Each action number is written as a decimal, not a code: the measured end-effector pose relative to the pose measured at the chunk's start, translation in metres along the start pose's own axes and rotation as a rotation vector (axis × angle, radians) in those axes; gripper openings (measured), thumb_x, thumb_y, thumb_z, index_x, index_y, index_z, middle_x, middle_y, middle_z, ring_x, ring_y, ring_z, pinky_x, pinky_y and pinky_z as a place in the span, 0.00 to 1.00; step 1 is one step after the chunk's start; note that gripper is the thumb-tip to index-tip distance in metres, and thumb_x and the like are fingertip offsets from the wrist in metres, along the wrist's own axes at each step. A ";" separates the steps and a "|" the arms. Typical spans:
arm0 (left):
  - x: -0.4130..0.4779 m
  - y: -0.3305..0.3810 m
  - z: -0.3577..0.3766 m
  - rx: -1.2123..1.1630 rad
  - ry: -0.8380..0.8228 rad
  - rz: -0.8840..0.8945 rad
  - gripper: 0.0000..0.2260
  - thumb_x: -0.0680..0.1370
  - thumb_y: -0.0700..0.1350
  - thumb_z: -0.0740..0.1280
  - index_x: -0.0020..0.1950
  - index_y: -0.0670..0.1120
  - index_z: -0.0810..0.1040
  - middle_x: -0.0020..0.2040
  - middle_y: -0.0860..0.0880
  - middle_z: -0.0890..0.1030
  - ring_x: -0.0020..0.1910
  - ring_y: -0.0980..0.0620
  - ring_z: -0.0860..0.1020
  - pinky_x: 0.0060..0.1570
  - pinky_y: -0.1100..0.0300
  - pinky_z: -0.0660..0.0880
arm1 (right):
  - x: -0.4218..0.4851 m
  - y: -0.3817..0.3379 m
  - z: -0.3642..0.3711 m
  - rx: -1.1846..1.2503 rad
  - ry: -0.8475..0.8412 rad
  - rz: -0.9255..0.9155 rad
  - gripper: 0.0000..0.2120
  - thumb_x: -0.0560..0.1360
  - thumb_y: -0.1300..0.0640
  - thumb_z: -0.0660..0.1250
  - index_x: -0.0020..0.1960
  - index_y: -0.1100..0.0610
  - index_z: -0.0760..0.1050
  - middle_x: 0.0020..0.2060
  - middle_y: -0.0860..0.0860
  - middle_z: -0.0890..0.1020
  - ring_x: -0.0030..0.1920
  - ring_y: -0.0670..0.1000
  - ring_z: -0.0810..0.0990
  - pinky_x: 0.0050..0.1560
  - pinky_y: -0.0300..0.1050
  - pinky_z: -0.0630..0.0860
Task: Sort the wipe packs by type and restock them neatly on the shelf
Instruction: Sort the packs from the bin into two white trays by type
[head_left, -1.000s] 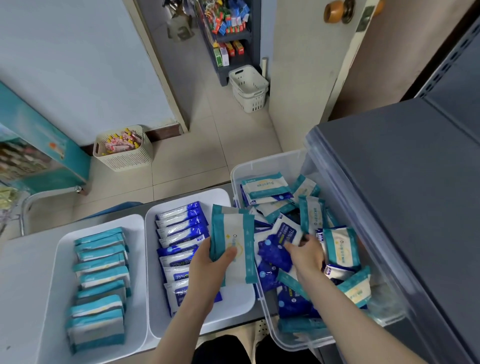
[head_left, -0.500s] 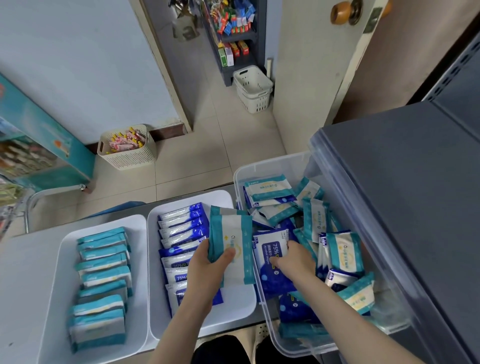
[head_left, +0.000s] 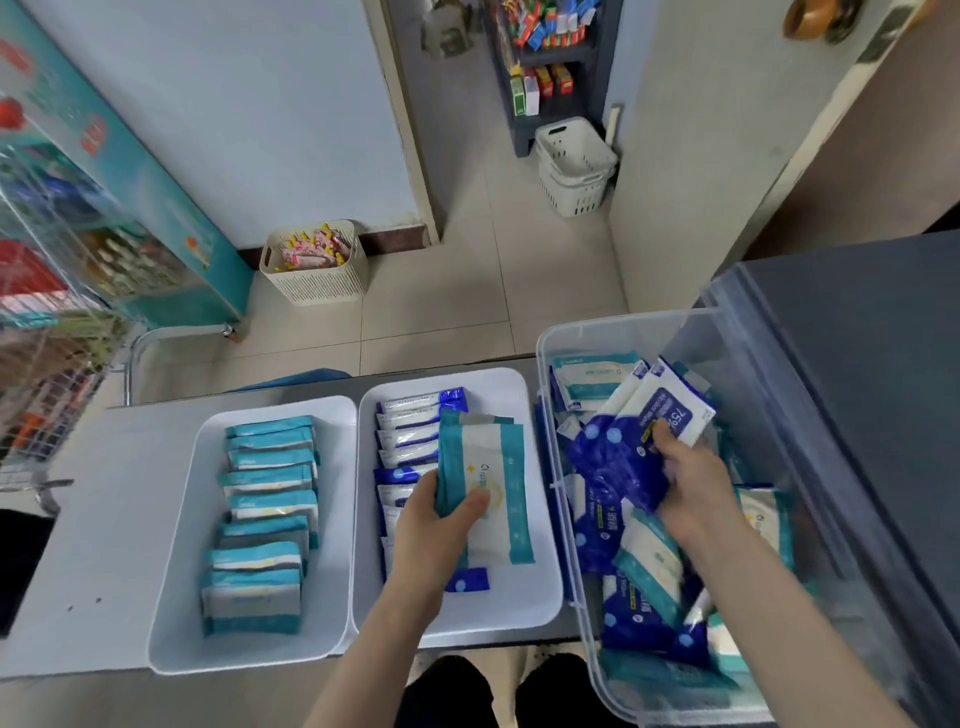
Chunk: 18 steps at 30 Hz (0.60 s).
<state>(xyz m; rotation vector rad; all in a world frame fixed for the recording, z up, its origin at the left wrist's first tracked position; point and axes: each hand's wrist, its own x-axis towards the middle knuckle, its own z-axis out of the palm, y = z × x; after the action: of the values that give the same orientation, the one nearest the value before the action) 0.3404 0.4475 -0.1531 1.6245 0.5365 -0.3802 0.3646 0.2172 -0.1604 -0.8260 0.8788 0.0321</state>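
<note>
My left hand grips a small stack of teal-and-white wipe packs above the middle white tray. That tray holds a row of blue-and-white packs. The left white tray holds a row of teal packs. On the right, a clear plastic bin is full of mixed teal and blue packs. My right hand is inside the bin and grips blue-and-white packs, lifted above the pile.
The trays sit on a white table. A dark grey cabinet stands right of the bin. On the tiled floor are a cream basket of snacks and stacked white baskets. A wire rack is at far left.
My right hand has taken hold of blue-and-white packs in the bin and raised them. My left hand still holds the teal stack over the middle tray.
</note>
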 end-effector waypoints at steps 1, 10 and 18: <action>0.000 0.000 -0.006 -0.023 0.006 -0.009 0.07 0.76 0.42 0.70 0.52 0.49 0.77 0.47 0.53 0.84 0.42 0.55 0.83 0.40 0.57 0.81 | -0.005 0.000 0.008 0.036 -0.049 0.059 0.08 0.77 0.57 0.64 0.55 0.54 0.77 0.47 0.54 0.83 0.46 0.54 0.82 0.39 0.49 0.80; 0.012 -0.008 -0.125 0.115 0.128 0.038 0.09 0.74 0.45 0.72 0.52 0.47 0.77 0.47 0.50 0.84 0.43 0.52 0.83 0.38 0.59 0.80 | -0.044 0.086 0.076 -0.794 -0.372 -0.018 0.15 0.71 0.68 0.70 0.54 0.56 0.74 0.48 0.54 0.83 0.46 0.52 0.81 0.43 0.45 0.77; 0.054 -0.033 -0.277 0.821 0.124 0.038 0.14 0.71 0.45 0.74 0.55 0.47 0.79 0.48 0.47 0.82 0.46 0.45 0.79 0.45 0.54 0.72 | -0.033 0.186 0.073 -2.101 -0.786 -0.256 0.07 0.71 0.62 0.62 0.49 0.56 0.69 0.46 0.51 0.75 0.47 0.52 0.74 0.43 0.45 0.68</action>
<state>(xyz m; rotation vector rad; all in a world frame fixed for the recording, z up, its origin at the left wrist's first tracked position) 0.3501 0.7303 -0.1753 2.4573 0.4638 -0.5110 0.3274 0.4044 -0.2283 -2.5651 -0.3859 1.1213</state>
